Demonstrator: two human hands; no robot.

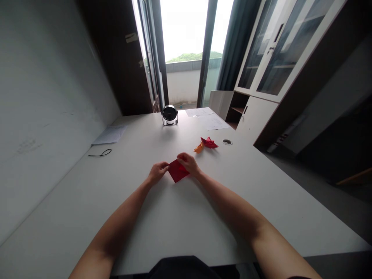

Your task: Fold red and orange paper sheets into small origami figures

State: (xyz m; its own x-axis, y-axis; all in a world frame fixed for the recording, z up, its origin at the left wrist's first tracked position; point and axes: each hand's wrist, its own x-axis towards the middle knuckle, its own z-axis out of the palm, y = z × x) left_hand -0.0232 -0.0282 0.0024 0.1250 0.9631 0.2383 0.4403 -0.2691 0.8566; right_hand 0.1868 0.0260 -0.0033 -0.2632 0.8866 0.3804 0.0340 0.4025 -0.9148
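Note:
A folded square of red paper [176, 173] is held between my two hands over the middle of the white table. My left hand [158, 171] pinches its left corner between thumb and fingers. Across its upper right part lies my right hand [188, 162], fingers bent round the top edge and covering some of the sheet. Just beyond my right hand sit a red folded-paper figure [209, 143] and a smaller orange folded-paper figure [199, 147], close against each other.
On the white table [139, 232], a round black device on a metal stand [169, 115] stands at the back. White papers [216, 121] lie at the far right, near a cable hole [227, 142]. At the left are a paper stack [109, 135] and a black cord loop [105, 153].

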